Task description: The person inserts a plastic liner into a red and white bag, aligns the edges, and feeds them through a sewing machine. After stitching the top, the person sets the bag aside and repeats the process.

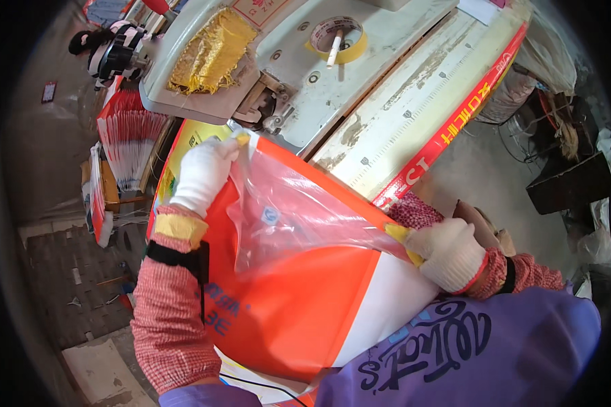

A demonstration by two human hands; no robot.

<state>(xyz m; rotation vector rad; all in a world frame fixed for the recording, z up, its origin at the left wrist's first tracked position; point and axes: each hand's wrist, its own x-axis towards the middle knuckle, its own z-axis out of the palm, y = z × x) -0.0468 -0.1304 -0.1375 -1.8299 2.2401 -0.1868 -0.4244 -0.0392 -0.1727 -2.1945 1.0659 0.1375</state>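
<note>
- Left hand (202, 173): white knit glove, far left; fingers clenched on the far corner of the clear plastic bag (285, 214), just below the sewing head (265, 61).
- Right hand (449, 252): white knit glove, near right; fingers clenched on the bag's near corner, where a yellow strip shows.
- Clear plastic bag: stretched taut between both hands, its edge running from far left to near right, lying on the orange and white woven sack (299, 312).
- Orange and white woven sack: flat on the bench before the person, partly under the bag.
- Progress, as judged: the bag's edge looks lined up and pulled straight; it has not yet gone under the sewing head, so any stitching appears still to come.
- Sewing head: cream, far centre, carrying a yellow rag (210, 51) and a tape roll (338, 37).
- Stack of printed sacks (125, 139): far left.
</note>
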